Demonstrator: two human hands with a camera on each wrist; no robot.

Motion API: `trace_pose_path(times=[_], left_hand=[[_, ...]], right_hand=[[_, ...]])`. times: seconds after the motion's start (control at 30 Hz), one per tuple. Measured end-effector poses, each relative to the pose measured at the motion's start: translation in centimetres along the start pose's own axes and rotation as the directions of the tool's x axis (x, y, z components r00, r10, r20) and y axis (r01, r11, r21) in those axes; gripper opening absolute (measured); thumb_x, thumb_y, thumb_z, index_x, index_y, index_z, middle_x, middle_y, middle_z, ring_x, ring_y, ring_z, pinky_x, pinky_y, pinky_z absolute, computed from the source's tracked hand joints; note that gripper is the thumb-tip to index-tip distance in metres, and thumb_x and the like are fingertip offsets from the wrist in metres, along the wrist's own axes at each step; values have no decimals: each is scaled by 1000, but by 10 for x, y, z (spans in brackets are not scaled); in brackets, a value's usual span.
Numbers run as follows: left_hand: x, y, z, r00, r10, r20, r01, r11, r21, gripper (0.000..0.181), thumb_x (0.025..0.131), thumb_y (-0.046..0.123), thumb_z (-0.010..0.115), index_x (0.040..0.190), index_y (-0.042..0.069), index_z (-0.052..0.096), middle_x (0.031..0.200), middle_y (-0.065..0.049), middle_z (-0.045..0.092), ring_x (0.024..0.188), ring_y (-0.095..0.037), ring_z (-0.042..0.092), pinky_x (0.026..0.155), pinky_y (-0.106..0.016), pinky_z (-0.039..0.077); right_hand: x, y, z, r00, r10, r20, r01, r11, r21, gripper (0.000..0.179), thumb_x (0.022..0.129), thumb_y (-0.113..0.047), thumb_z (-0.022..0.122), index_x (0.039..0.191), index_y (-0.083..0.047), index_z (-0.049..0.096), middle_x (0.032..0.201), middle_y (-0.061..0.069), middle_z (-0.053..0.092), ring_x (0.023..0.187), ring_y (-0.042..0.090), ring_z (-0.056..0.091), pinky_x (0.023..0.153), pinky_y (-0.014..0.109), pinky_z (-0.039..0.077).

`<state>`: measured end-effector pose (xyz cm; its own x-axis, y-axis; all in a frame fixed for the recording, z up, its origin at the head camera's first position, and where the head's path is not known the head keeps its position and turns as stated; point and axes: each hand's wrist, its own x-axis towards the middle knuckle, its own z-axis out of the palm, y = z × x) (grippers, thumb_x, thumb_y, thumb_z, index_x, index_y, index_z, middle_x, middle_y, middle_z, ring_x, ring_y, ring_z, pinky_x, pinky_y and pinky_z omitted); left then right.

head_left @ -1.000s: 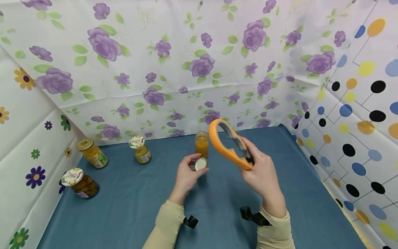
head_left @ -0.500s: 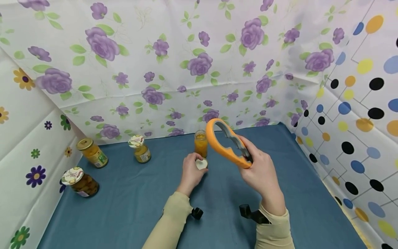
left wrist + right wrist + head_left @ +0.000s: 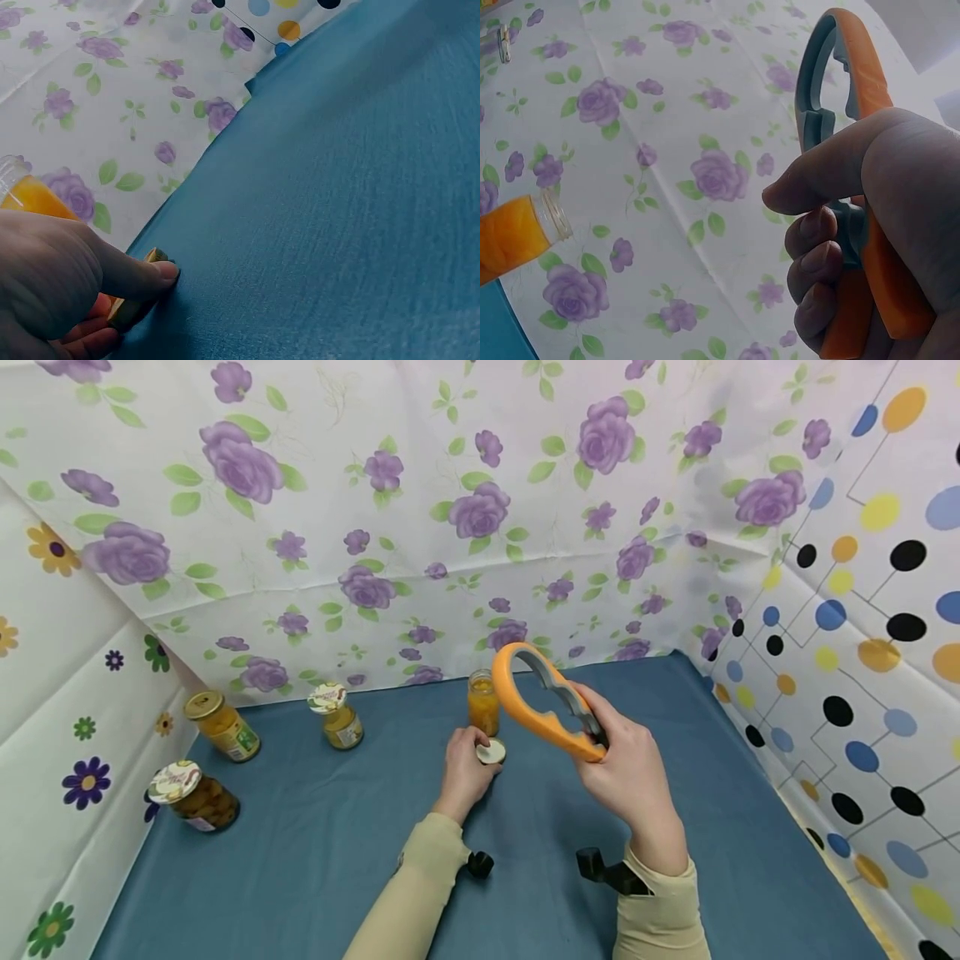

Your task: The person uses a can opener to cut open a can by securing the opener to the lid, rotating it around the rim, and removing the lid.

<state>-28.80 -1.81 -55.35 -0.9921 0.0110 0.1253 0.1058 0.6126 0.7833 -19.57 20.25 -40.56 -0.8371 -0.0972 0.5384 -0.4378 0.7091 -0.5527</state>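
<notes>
My left hand (image 3: pixel 465 768) pinches a jar lid (image 3: pixel 491 751) by its rim, pale inner side up, low at the tablecloth just in front of an uncapped jar (image 3: pixel 483 706) of orange contents. In the left wrist view the lid (image 3: pixel 139 300) shows edge-on between thumb and fingers; whether it touches the cloth I cannot tell. Raised to the right of that jar, my right hand (image 3: pixel 628 767) grips an orange-and-grey jar opener (image 3: pixel 536 714), its toothed loop pointing up and left. Curled fingers wrap its handles in the right wrist view, and the jar's glass mouth (image 3: pixel 553 216) appears at left.
Several closed jars stand on the left of the blue tablecloth (image 3: pixel 315 860): a gold-lidded one (image 3: pixel 228 731), one with a patterned lid (image 3: pixel 343 727), and a dark-filled jar (image 3: pixel 202 802). A flowered sheet (image 3: pixel 420 510) hangs behind; a dotted sheet (image 3: pixel 885 718) closes the right side.
My left hand has gone slightly right and down with the lid, which has tipped flatter. The right hand keeps the jar opener raised almost in place.
</notes>
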Motion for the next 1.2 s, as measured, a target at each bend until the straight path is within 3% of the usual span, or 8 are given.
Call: trace_pose_path(times=[0.5,0.8,1.2], left_hand=[[2,-2,-2,999,-17,29,17,1000,-25,45,73,-7,96,97,6,61,110,-11,54,109,-34,59,100,-49,54],[3,-3,-3,998,-49,48,50,998,-34,45,73,-4,98,97,7,61,109,-10,54,107,-32,57,100,-49,52],[4,-7,-6,998,-34,57,37,997,-65,44,77,6,98,100,6,62,110,-10,54,103,-31,56,96,-49,52]], right_hand=[[1,-1,-1,1000,3,14,-3,1000,0,65,96,0,70,155,-25,58,68,-4,43,52,15,38,55,35,37],[1,-2,-1,1000,12,24,-11,1000,-10,64,96,-1,71,154,-25,58,68,-4,45,53,16,39,56,36,38],[1,-2,-2,999,19,34,-18,1000,-18,62,97,0,69,153,-25,59,68,-3,43,51,16,36,54,35,35]])
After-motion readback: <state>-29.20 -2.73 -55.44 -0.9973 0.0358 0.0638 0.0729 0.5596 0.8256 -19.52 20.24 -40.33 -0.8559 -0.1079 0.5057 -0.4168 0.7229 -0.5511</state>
